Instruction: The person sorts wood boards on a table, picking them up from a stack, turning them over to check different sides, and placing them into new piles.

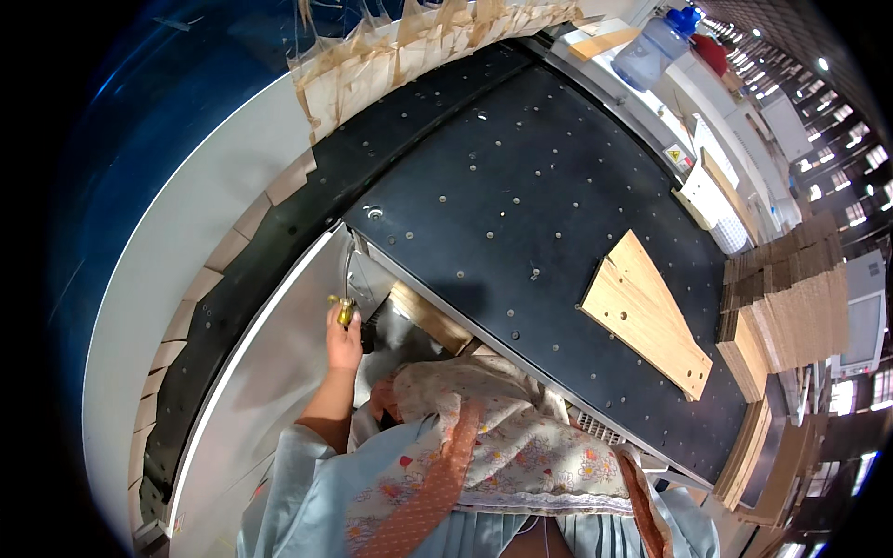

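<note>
My left hand [344,346] reaches out over the gap beside the machine table, its fingers closed round a small brass-yellow tool [345,310]. A thin tube or rod rises from near this tool along the table's corner; I cannot tell whether the two are joined. Just beside the hand is a dark object, mostly hidden. Nowhere do I see my right hand; the floral apron covers the middle of my body. To the right, a tapered wooden board [648,318] with several drilled holes lies flat on the black table [502,186], well away from my left hand.
Stacks of wooden boards [786,288] stand at the table's right end. Along the far side run a white machine frame and a large clear water bottle [649,54]. A grey panel [270,344] curves past on the left. Wood pieces [428,316] sit below the table's near edge.
</note>
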Tool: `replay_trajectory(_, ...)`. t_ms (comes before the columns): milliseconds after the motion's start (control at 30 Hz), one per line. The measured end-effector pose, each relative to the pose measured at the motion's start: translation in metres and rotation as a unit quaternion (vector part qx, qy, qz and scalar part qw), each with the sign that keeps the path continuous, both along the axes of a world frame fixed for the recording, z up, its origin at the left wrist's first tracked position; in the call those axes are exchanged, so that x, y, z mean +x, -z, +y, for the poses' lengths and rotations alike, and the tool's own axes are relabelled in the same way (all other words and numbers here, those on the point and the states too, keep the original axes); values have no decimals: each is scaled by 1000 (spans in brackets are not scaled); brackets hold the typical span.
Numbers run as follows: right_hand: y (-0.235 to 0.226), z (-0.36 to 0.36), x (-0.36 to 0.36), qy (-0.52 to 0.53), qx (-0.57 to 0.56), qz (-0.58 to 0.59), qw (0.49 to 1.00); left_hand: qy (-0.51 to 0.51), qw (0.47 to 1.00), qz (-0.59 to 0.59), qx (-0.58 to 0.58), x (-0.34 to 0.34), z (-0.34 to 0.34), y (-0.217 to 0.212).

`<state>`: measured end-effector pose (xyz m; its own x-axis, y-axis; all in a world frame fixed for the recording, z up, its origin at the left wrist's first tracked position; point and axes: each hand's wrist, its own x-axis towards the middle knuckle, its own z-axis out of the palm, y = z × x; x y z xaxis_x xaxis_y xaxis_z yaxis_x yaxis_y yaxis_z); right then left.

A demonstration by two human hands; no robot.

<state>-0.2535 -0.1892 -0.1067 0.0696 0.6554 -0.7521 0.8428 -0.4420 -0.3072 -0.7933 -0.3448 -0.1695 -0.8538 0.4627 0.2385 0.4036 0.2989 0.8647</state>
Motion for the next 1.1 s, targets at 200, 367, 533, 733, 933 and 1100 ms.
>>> replay_trajectory(200, 7, -23, -24, 5, -5, 28, 1000, -52, 986, -129, -94, -23, 45, 33)
replay_trajectory(367, 1, -34, -52, 17, 1, 70, 997, -27, 925, -287, -250, -30, 26, 119)
replay_trajectory(533, 4, -23, -15, -319, 39, 48, 946, 527, 696, -173, -456, -26, 1, 190)
replay_trajectory(733, -88, -37, -10, -16, -149, 268, 952, 732, 473, -86, -482, 3, 64, 83)
replay_trajectory(933, -212, -12, -5, -11, 176, 519, 836, 838, 483, 49, -251, 42, 128, -172)
replay_trajectory(1100, -216, 58, 36, 76, 497, 233, 833, 695, 702, 126, -93, 137, 171, -303)
